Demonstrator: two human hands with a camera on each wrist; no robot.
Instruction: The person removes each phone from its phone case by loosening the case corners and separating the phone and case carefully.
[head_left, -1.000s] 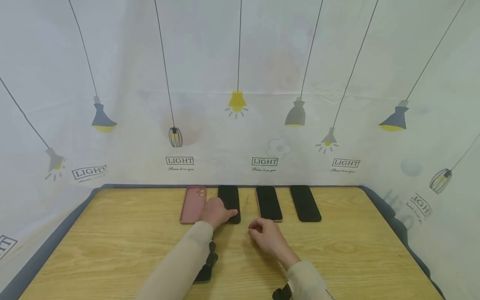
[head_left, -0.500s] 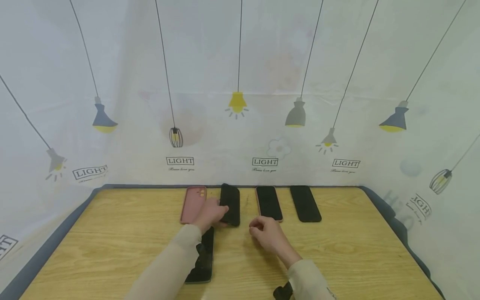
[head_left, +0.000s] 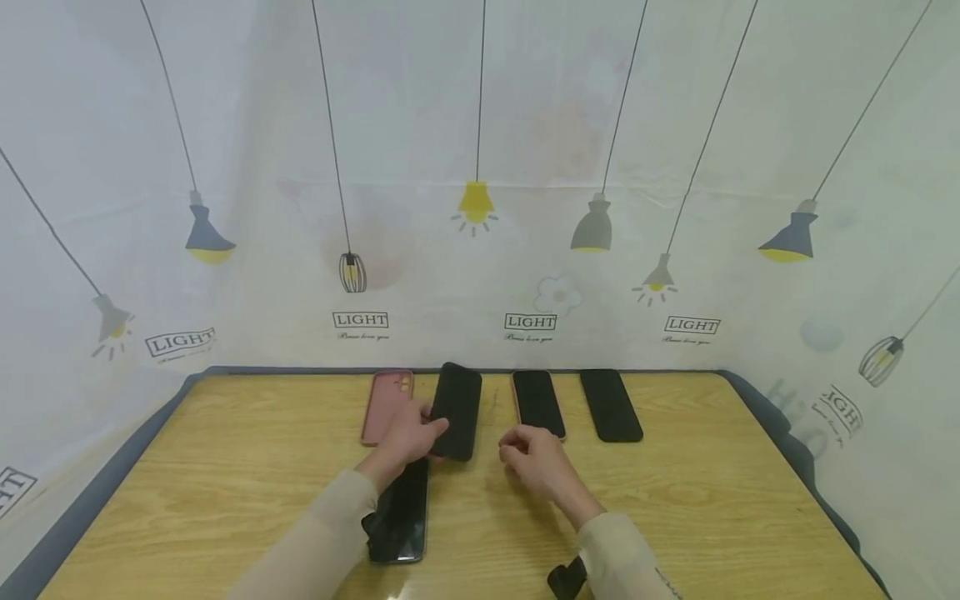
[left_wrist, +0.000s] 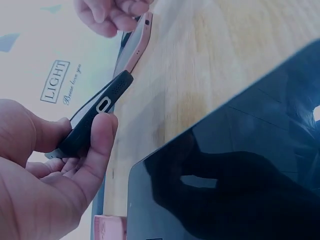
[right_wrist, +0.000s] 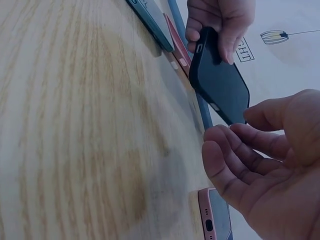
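Observation:
My left hand [head_left: 405,433] grips a phone in a black case [head_left: 459,404] by its left edge, thumb on the dark face and fingers beneath. The left wrist view shows the charging port on the end of this cased phone [left_wrist: 80,135], which is tilted and raised off the wood. My right hand [head_left: 542,460] hovers to the right with loosely curled fingers and holds nothing. In the right wrist view, the fingertips of the right hand [right_wrist: 270,155] appear close to the phone's far corner, but the head view shows them apart.
A pink phone case [head_left: 385,408] lies at the back, left of the held phone. Another dark phone [head_left: 405,517] lies in front of it, partly under the left forearm. A pink-edged phone [head_left: 538,400] and a black phone [head_left: 611,406] lie at the back right.
My left hand has taken hold of the black-cased phone, lifted it from the back row and drawn it slightly nearer, tilting it. My right hand has hardly moved.

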